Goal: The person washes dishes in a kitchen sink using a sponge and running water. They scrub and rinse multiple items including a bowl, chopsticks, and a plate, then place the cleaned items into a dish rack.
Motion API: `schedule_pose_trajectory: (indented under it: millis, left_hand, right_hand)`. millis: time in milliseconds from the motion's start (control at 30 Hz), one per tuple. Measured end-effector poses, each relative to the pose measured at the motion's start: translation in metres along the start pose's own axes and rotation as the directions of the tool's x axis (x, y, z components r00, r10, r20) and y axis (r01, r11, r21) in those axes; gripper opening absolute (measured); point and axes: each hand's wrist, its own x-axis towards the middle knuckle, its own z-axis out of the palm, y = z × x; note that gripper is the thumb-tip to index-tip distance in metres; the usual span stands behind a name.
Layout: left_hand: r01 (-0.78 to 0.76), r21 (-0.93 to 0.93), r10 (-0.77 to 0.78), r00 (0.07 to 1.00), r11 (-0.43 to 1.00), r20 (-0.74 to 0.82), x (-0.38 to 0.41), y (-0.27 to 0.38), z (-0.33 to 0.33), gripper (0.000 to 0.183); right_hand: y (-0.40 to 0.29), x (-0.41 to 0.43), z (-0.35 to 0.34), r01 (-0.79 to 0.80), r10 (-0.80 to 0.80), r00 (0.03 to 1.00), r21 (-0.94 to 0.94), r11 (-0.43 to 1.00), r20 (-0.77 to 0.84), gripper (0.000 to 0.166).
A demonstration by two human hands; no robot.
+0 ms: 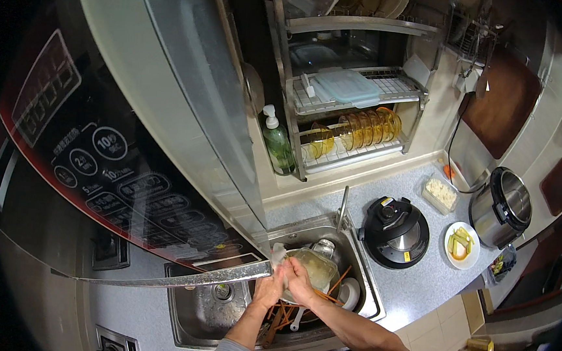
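My left hand (269, 286) and my right hand (298, 277) meet over the right basin of a steel double sink (371, 284). Between them they squeeze a whitish, wet-looking cloth or pad (279, 252), whose top sticks out above the fingers. Just beyond my right hand a clear plastic container (320, 271) lies in the basin. Around it are a metal vessel (325, 247), a white bowl (349, 293), brown chopsticks (340, 280) and a white-handled utensil (297, 320). The fingers partly hide what they grip.
An appliance door (140, 165) juts in from the left, close to my hands. Right of the sink are a black pressure cooker lid (396, 235), a plate of food (462, 245), a container of white food (440, 193) and a steel cooker (501, 208). A dish rack (365, 22) stands behind.
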Motion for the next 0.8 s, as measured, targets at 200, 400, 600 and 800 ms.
schedule_pose_trajectory:
  millis: [200,400,600,800]
  left_hand:
    - [0.482,-0.594,-0.578,0.815,0.644,0.035,0.004,-0.085,-0.017,0.045]
    - [0.294,-0.826,-0.538,0.843,0.481,-0.013,-0.021,-0.059,-0.053,0.026]
    - [0.302,-0.906,-0.615,0.786,0.298,0.059,0.005,0.007,-0.043,0.021]
    - [0.284,-0.229,-0.303,0.952,0.931,-0.053,0.012,0.003,0.031,0.030]
  right_hand:
    - [0.007,0.009,0.005,-0.095,0.095,0.962,-0.012,0.995,0.256,0.024]
    - [0.028,0.050,0.021,-0.170,0.151,0.952,0.051,0.984,0.268,0.023]
    - [0.034,0.020,0.016,0.282,-0.191,0.948,-0.392,0.876,0.256,0.037]
    - [0.018,0.032,-0.017,-0.405,0.377,0.908,0.611,0.680,0.183,0.036]
